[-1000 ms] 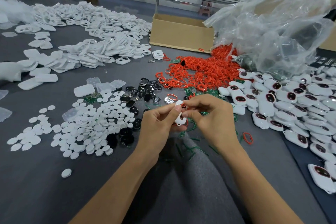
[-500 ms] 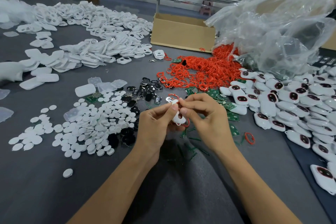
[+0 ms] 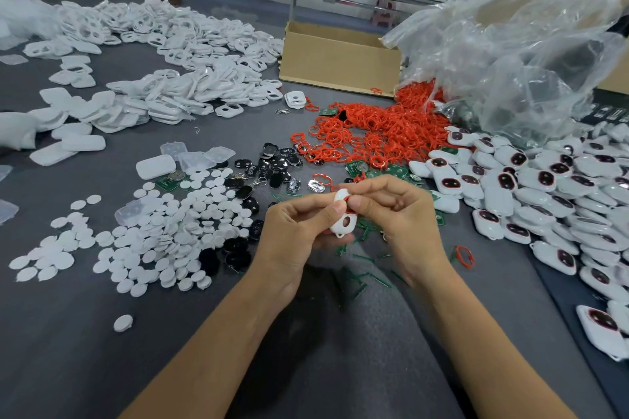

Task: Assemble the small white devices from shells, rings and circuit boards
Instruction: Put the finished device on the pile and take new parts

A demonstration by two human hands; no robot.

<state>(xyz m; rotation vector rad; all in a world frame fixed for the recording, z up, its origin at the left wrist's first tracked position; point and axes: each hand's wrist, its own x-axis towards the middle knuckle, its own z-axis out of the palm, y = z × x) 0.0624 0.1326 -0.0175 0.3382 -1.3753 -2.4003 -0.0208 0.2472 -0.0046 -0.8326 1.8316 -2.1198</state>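
- We are holding the white shell (image 3: 343, 219) above the counter (image 3: 102, 333), between both hands, fitting a red ring (image 3: 347, 198) at its top.
- Our left hand (image 3: 296, 235) is pinching the shell closed-fingered; the right hand (image 3: 398, 211) fingers are closing on the ring.
- We are judging it best to press evenly, keeping the shell steady.
- Spare rings (image 3: 374, 133) are lying just beyond.

Two bare forearms rise from the lower edge of the frame to the left hand (image 3: 296, 231) and right hand (image 3: 398, 211) at centre. No sleeves, gloves, rings or watch show. Short, plain nails.
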